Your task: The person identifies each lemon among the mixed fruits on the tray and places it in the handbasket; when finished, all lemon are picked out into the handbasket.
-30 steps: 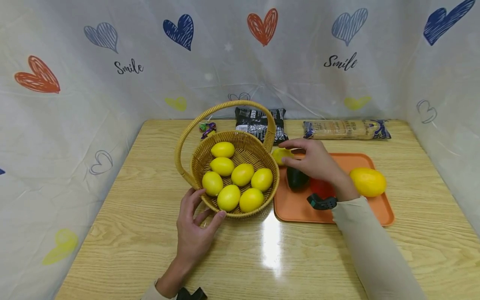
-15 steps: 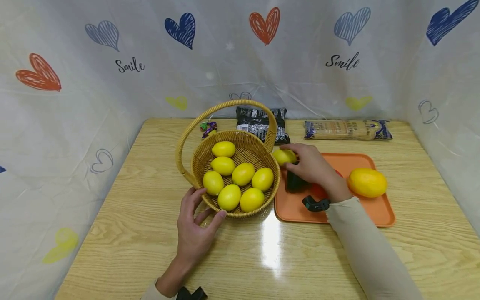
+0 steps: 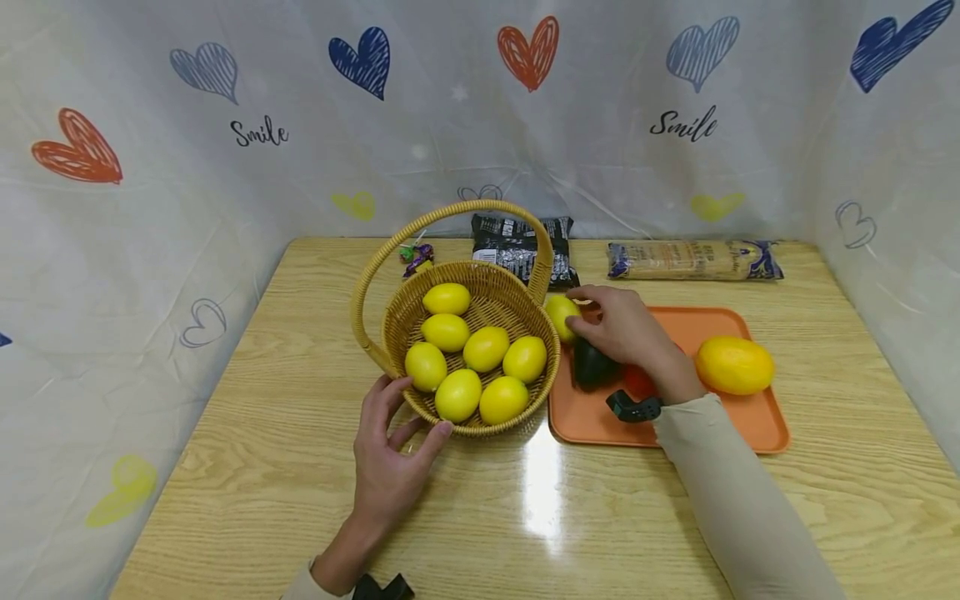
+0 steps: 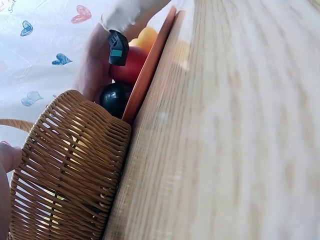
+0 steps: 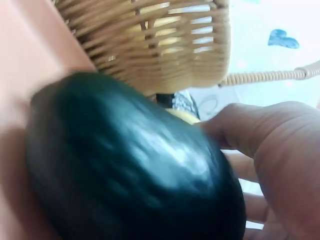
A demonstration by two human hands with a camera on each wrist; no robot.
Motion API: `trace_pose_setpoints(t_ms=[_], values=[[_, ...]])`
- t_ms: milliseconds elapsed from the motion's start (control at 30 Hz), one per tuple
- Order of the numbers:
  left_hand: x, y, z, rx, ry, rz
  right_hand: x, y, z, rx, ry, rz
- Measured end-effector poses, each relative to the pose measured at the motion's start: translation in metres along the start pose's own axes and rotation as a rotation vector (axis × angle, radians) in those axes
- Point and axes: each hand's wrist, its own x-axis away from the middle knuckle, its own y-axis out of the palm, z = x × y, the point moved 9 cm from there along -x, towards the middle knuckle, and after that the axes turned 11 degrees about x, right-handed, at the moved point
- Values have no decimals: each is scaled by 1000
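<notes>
A wicker basket [image 3: 390, 333] with a tall handle holds several lemons. My left hand [image 3: 408, 412] rests open against its near rim, fingers and thumb touching the weave. My right hand [image 3: 592, 312] grips one lemon [image 3: 559, 315] at the far-left corner of the orange tray [image 3: 592, 417], right beside the basket. Just under that hand lies a dark green fruit [image 3: 595, 368], which fills the right wrist view [image 5: 130, 165] with the basket wall [image 5: 150, 35] behind it. A sliver of the lemon [image 5: 182, 116] shows past my fingers [image 5: 270, 145].
On the tray also lie a red fruit [image 3: 637, 381] and a large yellow fruit [image 3: 733, 364]. A dark snack bag [image 3: 521, 242], a long packet [image 3: 693, 259] and small wrapped sweets [image 3: 414, 254] lie along the table's back edge. Heart-printed curtains wall the table on three sides.
My right hand's fingers have curled closer round the lemon beside the basket, and it has shifted slightly. The left hand and basket have not moved.
</notes>
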Motion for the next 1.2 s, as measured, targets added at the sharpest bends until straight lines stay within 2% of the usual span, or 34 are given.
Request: trace_pose_setpoints(t_ms=[100, 233, 600, 733, 833, 933, 1033, 1133, 1200], values=[[0, 0, 0, -4, 5, 4, 0, 6, -1, 15, -7, -64], [0, -1, 0, -2, 5, 7, 0, 9, -2, 18, -7, -87], [0, 0, -1, 0, -7, 7, -1, 7, -2, -15, -3, -64], [0, 0, -1, 6, -15, 3, 0, 2, 0, -51, -7, -24], [1, 0, -2, 8, -21, 1, 3, -9, 2, -162, -9, 12], [1, 0, -2, 4, -17, 4, 11, -24, 0, -356, -26, 23], [1, 0, -2, 5, -12, 6, 21, -40, -11, -537, -95, 8], [1, -1, -3, 14, -12, 7, 32, -52, -26, -632, -172, -18], [1, -1, -2, 14, -12, 8, 38, -56, -38, -654, -227, -45]])
